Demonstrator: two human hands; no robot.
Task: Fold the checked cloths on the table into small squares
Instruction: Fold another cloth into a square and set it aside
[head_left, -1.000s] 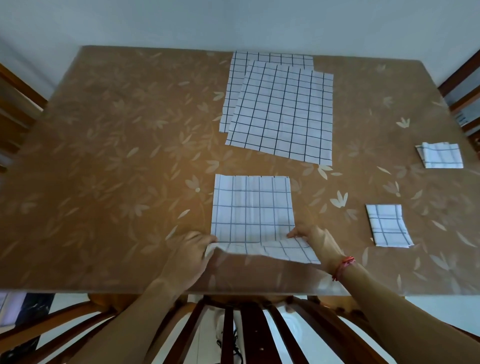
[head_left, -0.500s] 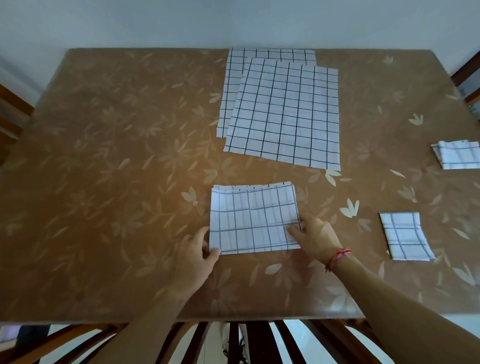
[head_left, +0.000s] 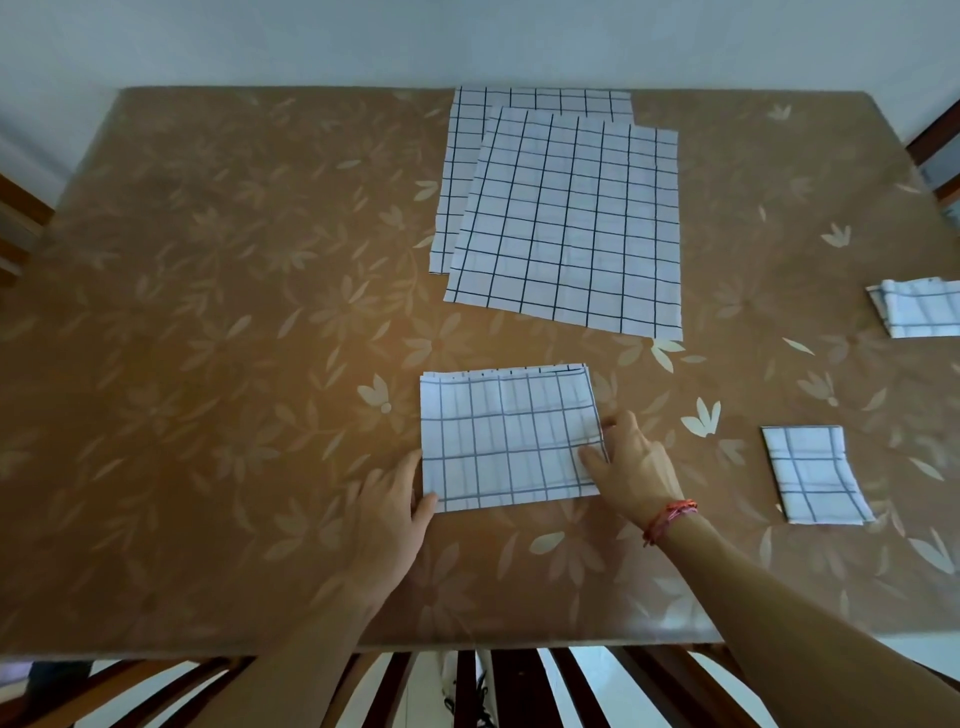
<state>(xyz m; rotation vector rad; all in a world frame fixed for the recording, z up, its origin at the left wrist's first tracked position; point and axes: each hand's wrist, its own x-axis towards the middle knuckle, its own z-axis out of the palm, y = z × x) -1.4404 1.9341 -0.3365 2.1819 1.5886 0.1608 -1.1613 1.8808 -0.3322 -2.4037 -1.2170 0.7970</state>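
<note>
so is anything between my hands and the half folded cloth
Nothing visible. The left hand and right hand are at the side edges of the half-folded cloth. The flat cloths beyond and the folded square to its right lie apart from it.
</note>
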